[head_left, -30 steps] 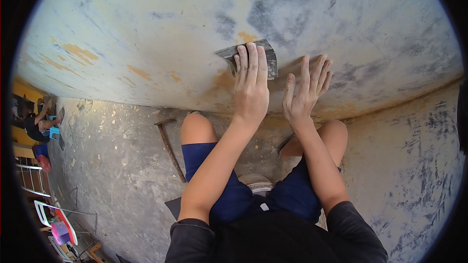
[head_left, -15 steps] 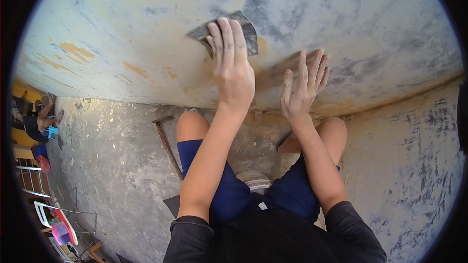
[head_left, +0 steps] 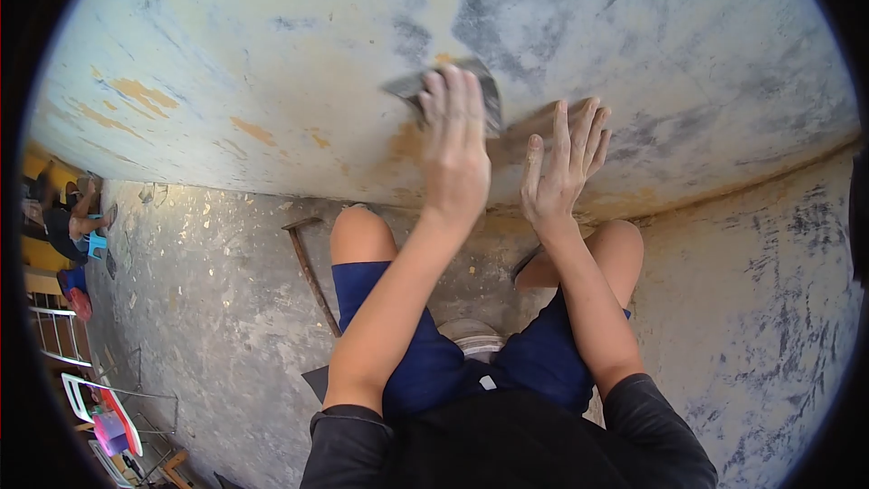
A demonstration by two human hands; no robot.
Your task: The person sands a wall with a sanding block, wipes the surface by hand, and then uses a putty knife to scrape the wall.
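My left hand (head_left: 455, 152) presses a dark grey sheet of sandpaper (head_left: 407, 84) flat against a worn, pale wall (head_left: 272, 54) with orange and grey patches. The hand is blurred with motion and covers most of the sheet. My right hand (head_left: 563, 166) rests flat on the wall just to the right, fingers spread, holding nothing. I squat close to the wall, with my bare knees (head_left: 362, 231) and blue shorts below my arms.
A hammer-like tool with a long handle (head_left: 310, 273) lies on the concrete floor (head_left: 208, 308) left of my knee. Another person (head_left: 68, 226) sits far left. A plastic chair (head_left: 100, 407) stands at the lower left.
My left hand slid the sandpaper up and left across the wall, then back down and right to beside my right hand. The right hand stayed put.
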